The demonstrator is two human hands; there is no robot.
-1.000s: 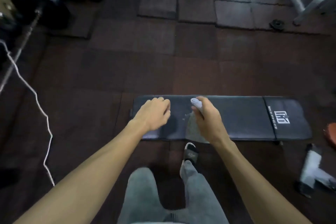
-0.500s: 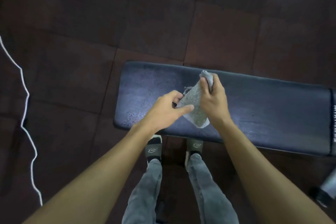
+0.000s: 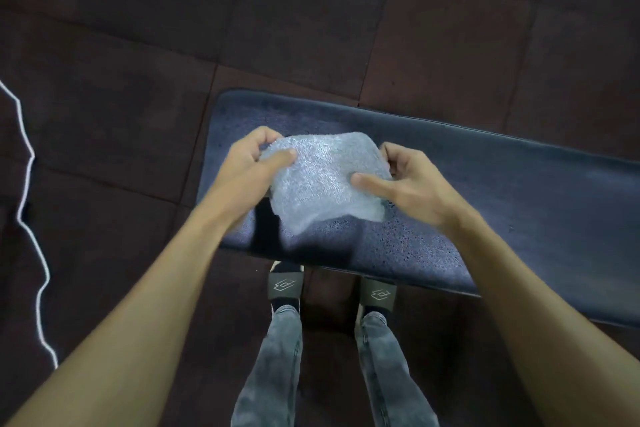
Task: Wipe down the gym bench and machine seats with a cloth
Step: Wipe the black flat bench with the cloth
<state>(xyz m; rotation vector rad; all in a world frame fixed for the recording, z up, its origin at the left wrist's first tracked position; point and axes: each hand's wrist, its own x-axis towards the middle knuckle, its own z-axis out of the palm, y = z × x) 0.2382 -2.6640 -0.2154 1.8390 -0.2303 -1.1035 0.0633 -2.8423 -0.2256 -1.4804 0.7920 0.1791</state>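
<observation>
Dark rubber floor [image 3: 311,10] surrounds the bench surface [image 3: 519,201]; above its left end, left hand [image 3: 249,166] and right hand [image 3: 408,184] pinch the cloth [image 3: 325,180] spread between them. Soft, light, floppy; best bunched in one palm.

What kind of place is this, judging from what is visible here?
Probably a gym. A long dark padded bench stands on dark square rubber floor tiles. The left hand and right hand hold a grey terry cloth spread above the bench.
</observation>
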